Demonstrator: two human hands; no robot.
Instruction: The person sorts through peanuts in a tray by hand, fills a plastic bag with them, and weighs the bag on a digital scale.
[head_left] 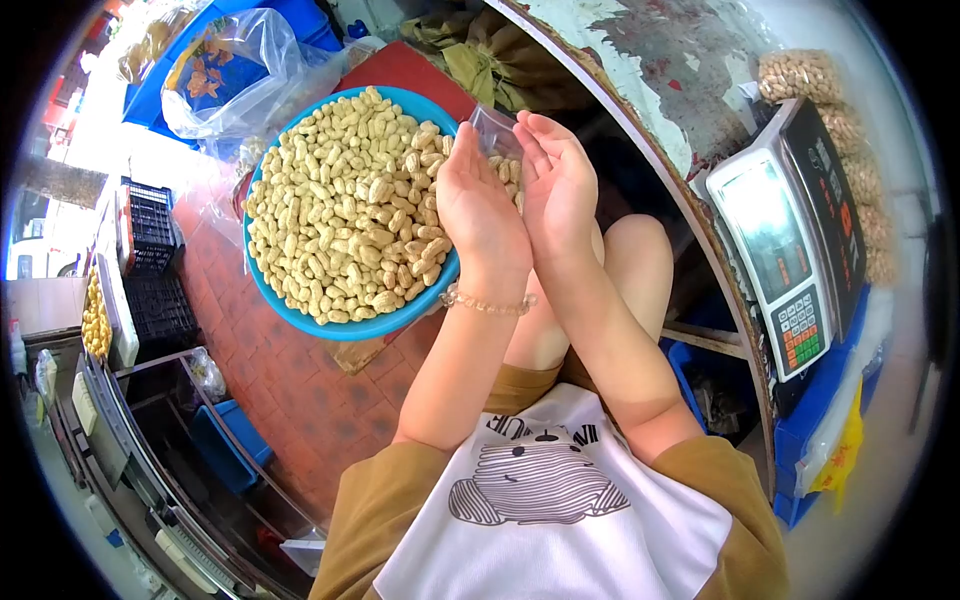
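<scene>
A clear plastic bag (496, 130) with peanuts in it shows between my two hands, at the right edge of a blue basin (310, 323). Unshelled peanuts (345, 200) are heaped in the basin. From the left, my left hand (482, 205), with a beaded bracelet (490, 303) at the wrist, cups the bag with its fingers pointing away from me. My right hand (560, 185) holds it from the other side, fingers slightly curled. The bag's lower part is hidden by my hands.
A digital scale (785, 240) stands on the worn table (650, 60) at right, with bagged peanuts (800, 76) behind it. Black crates (150, 240) and a blue bin (232, 440) are at left. A clear bag (235, 85) lies beyond the basin, over the tiled floor (250, 360).
</scene>
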